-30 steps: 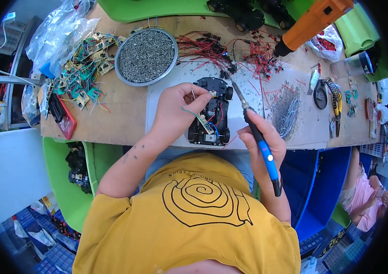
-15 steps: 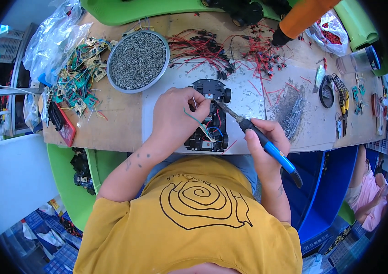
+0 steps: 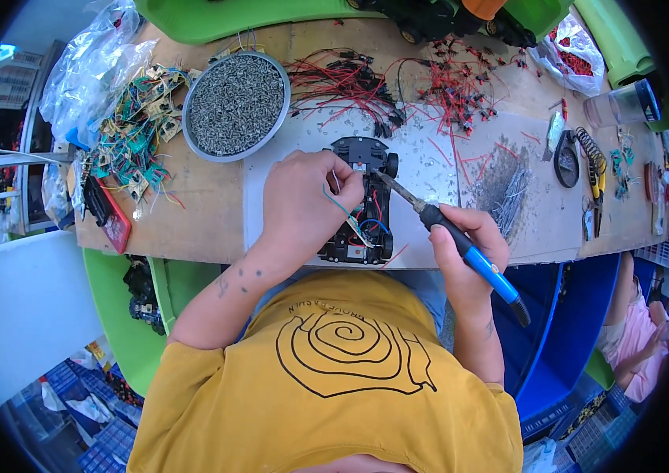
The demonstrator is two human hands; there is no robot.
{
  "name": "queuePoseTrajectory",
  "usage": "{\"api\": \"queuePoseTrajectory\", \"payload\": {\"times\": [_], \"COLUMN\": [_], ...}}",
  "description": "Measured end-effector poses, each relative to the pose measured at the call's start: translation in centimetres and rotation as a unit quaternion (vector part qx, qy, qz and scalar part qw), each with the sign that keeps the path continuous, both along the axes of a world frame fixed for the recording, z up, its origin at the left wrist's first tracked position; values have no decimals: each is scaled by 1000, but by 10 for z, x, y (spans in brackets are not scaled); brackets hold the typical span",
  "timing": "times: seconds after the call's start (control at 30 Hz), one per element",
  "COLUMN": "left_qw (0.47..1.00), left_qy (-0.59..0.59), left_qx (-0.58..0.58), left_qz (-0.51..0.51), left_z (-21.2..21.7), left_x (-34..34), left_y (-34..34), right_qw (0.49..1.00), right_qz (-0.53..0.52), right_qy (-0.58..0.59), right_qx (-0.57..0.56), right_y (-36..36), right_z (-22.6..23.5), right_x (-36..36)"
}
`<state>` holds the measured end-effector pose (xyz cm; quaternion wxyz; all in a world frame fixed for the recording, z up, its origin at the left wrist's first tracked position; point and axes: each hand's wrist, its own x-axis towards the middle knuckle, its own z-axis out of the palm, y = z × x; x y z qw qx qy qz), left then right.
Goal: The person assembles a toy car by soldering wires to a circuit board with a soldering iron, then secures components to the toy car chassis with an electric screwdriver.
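Nearest the person, the right hand is wrapped closed around the blue grip of a soldering iron, whose black tail hangs out past the front edge of the table while its metal tip slants up and left to touch the upper right part of a black toy car chassis. The chassis lies lengthwise on a pale work mat, its near end almost at the table's front edge, just above the person's yellow shirt. The left hand lies curled over the left side of the chassis, fingers closed on a thin teal wire that loops across the open body. To the left of that hand a strip of bare wood runs to a red phone-like object at the left edge. Farther back, a round metal dish of small grey parts sits left of the mat's far corner, with a tangle of red wires to its right and green circuit boards to its left. Right of the mat lie a heap of wire offcuts and hand tools, crowding that side.
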<state>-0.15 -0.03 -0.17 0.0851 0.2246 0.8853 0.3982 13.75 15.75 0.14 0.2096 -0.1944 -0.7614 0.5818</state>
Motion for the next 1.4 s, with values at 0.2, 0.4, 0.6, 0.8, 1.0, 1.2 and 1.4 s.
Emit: {"api": "queuePoseTrajectory", "payload": {"times": [0.2, 0.4, 0.6, 0.8, 1.0, 1.2, 1.4], "left_qw": [999, 993, 880, 953, 993, 997, 997], "left_qy": [30, -43, -364, -233, -113, -57, -61], "left_qx": [-15, 84, 301, 192, 28, -11, -6], "left_qz": [-13, -77, 53, 31, -24, -52, -45], "left_z": [1, -5, -3, -12, -3, -2, -2], "left_x": [2, 2, 4, -1, -6, -8, -8], "left_y": [-2, -21, -25, -23, -15, -13, -12], "right_qw": [1000, 1000, 999, 996, 994, 993, 990], "right_qz": [1, -13, -5, 0, 8, 14, 27], "right_qy": [8, 20, 34, 36, 7, 3, 17], "right_qx": [28, 5, 19, 81, 109, 116, 137], "right_y": [-1, -5, -6, -6, -10, -12, -13], "right_z": [2, 6, 7, 11, 17, 14, 13], "right_x": [0, 1, -4, -7, -13, -16, -21]}}
